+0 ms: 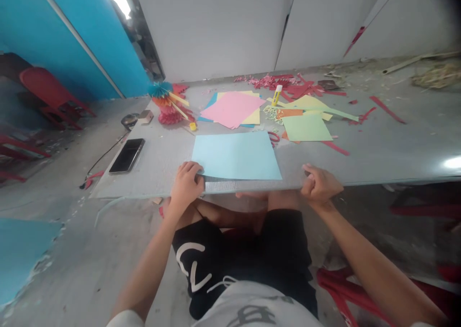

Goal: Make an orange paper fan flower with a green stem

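Observation:
A light blue paper sheet point(236, 155) lies flat at the near edge of a low grey board point(378, 149). My left hand point(186, 183) rests on the board's front edge, its curled fingers touching the sheet's near left corner. My right hand point(320, 183) sits at the board's edge to the right of the sheet, fingers curled in, apart from the paper. I cannot make out anything inside either hand. My crossed legs in black shorts show below the board.
A stack of pink, yellow and blue paper point(234, 108), a green sheet point(306, 127), a glue stick point(277, 94), red paper scraps point(288, 83) and a folded paper fan ornament point(167, 103) lie farther back. A black phone point(127, 155) lies left. Red chairs point(50, 94) stand far left.

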`<state>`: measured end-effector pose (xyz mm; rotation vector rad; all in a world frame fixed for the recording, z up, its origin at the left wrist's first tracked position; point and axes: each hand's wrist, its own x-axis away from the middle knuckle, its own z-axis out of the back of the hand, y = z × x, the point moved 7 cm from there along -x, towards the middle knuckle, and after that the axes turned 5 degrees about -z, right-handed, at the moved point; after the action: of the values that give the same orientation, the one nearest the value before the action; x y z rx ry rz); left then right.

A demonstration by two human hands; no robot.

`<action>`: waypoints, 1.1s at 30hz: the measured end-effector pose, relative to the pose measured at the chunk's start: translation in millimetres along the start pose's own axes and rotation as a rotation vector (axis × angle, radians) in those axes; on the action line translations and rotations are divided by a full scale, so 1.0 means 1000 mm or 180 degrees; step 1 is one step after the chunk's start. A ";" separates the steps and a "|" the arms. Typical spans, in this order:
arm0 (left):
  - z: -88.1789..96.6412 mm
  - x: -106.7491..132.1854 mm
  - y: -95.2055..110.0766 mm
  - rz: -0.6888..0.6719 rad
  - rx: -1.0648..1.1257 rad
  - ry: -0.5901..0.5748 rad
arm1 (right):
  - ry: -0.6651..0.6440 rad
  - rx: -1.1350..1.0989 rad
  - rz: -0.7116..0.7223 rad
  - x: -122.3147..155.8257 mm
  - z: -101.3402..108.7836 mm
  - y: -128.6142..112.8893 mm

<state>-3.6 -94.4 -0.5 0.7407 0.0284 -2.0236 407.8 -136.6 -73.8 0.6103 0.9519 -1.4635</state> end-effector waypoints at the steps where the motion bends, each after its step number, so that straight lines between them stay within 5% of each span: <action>1: 0.000 0.000 0.000 0.0019 0.0012 0.0024 | 0.0017 0.0003 0.0010 0.000 0.000 0.000; 13: -0.001 0.001 -0.004 0.0110 0.0048 0.0117 | -0.0116 -0.0023 -0.0090 -0.003 0.003 -0.004; 22: 0.002 0.003 -0.005 0.0172 0.0271 0.0184 | -0.0289 -0.0237 -0.0733 -0.028 0.021 -0.017; 33: 0.002 0.002 -0.006 0.0227 0.0180 0.0174 | -0.0195 -0.0209 -0.0603 -0.015 0.011 -0.016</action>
<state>-10.0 -93.0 -1.2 0.8215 -0.0232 -1.9429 396.0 -138.4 -52.1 0.4341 1.0274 -1.6024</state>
